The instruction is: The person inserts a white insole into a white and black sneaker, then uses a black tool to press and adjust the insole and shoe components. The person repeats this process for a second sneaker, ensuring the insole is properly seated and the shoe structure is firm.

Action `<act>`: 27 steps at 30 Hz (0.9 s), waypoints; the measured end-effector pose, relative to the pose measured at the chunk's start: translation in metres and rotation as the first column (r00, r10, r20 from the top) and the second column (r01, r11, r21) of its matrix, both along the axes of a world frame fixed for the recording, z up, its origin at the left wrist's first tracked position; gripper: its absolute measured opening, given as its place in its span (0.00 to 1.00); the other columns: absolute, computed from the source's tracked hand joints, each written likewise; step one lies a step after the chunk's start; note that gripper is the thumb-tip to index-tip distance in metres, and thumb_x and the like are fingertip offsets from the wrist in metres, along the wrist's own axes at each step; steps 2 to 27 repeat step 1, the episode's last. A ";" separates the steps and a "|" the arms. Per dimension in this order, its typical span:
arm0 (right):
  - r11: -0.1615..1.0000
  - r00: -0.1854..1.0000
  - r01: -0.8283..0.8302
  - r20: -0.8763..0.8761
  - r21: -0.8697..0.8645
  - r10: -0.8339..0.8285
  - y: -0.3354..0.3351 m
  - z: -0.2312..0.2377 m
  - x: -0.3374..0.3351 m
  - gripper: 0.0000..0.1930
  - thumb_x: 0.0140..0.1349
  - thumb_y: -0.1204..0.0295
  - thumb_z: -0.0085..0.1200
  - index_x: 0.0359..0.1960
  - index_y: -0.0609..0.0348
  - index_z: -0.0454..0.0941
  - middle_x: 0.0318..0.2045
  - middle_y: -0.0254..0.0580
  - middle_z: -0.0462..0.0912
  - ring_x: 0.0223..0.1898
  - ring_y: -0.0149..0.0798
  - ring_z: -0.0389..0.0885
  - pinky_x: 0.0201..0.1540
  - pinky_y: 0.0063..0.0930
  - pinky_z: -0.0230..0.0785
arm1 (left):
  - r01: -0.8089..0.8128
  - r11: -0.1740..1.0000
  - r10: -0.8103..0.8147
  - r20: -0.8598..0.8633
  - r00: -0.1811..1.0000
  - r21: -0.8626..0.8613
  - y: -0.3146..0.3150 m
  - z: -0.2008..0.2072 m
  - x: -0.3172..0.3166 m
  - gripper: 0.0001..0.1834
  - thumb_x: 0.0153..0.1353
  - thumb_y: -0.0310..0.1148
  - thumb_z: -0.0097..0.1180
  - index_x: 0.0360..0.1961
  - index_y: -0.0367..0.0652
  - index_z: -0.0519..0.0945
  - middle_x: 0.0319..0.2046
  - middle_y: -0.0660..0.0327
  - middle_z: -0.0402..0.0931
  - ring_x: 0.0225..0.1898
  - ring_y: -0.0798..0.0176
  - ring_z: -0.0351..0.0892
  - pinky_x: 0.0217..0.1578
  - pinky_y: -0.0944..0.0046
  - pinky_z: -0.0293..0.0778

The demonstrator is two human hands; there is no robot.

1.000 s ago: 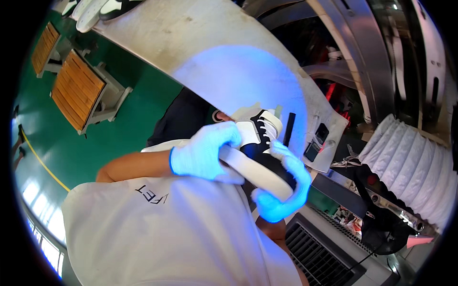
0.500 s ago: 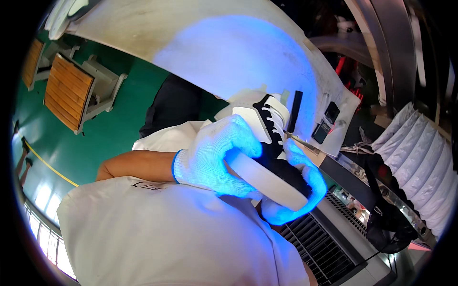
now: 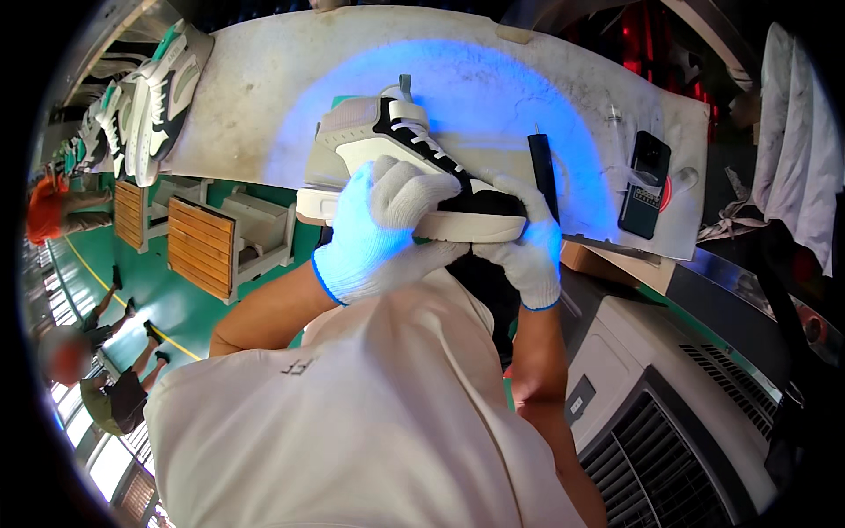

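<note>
A white, black and grey sneaker [image 3: 361, 141] is held side-on at the table's near edge, its toe to the right and its thick white sole [image 3: 480, 228] downward. My left hand [image 3: 387, 220], in a white knit glove with a blue cuff, is closed round the middle of the shoe, fingers over the side. At the toe, my right hand [image 3: 528, 246], gloved alike, grips the front of the shoe and sole. Blue light falls on both gloves and the tabletop. Just beyond the right hand lies a black-handled tool [image 3: 543, 176]; its other end is hidden.
The pale worktable [image 3: 255, 97] bears several sneakers [image 3: 163, 110] at its left end. A black phone [image 3: 651, 158] and a dark device [image 3: 640, 211] lie at right. A boxy unit with a grille [image 3: 651, 440] stands lower right. Slatted wooden tops [image 3: 201, 246] and people are left.
The sneaker has turned from tilted, toe toward my body, to nearly level with its toe to the right. Both hands have kept hold, and the view has shifted to show more of the table.
</note>
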State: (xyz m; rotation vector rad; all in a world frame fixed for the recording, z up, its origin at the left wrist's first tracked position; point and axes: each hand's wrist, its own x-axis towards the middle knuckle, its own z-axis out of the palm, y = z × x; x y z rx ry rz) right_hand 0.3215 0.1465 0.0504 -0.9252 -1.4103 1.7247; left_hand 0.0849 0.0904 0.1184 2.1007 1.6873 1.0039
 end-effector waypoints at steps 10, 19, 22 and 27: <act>0.997 0.998 -0.060 0.022 0.043 0.059 0.005 0.000 0.003 0.47 0.48 0.77 0.83 0.73 0.55 0.76 0.72 0.50 0.82 0.71 0.50 0.81 0.75 0.45 0.74 | -0.006 0.998 0.006 0.001 1.000 -0.060 -0.003 -0.002 0.000 0.34 0.47 0.38 0.81 0.58 0.50 0.83 0.42 0.60 0.82 0.44 0.48 0.82 0.45 0.46 0.76; 0.997 0.998 -0.060 0.022 0.043 0.059 0.005 0.000 0.003 0.47 0.48 0.77 0.83 0.73 0.55 0.76 0.72 0.50 0.82 0.71 0.50 0.81 0.75 0.45 0.74 | -0.006 0.998 0.006 0.001 1.000 -0.060 -0.003 -0.002 0.000 0.34 0.47 0.38 0.81 0.58 0.50 0.83 0.42 0.60 0.82 0.44 0.48 0.82 0.45 0.46 0.76; 0.997 0.998 -0.060 0.022 0.043 0.059 0.005 0.000 0.003 0.47 0.48 0.77 0.83 0.73 0.55 0.76 0.72 0.50 0.82 0.71 0.50 0.81 0.75 0.45 0.74 | -0.006 0.998 0.006 0.001 1.000 -0.060 -0.003 -0.002 0.000 0.34 0.47 0.38 0.81 0.58 0.50 0.83 0.42 0.60 0.82 0.44 0.48 0.82 0.45 0.46 0.76; 0.997 0.998 -0.060 0.022 0.043 0.059 0.005 0.000 0.003 0.47 0.48 0.77 0.83 0.73 0.55 0.76 0.72 0.50 0.82 0.71 0.50 0.81 0.75 0.45 0.74 | -0.006 0.998 0.006 0.001 1.000 -0.060 -0.003 -0.002 0.000 0.34 0.47 0.38 0.81 0.58 0.50 0.83 0.42 0.60 0.82 0.44 0.48 0.82 0.45 0.46 0.76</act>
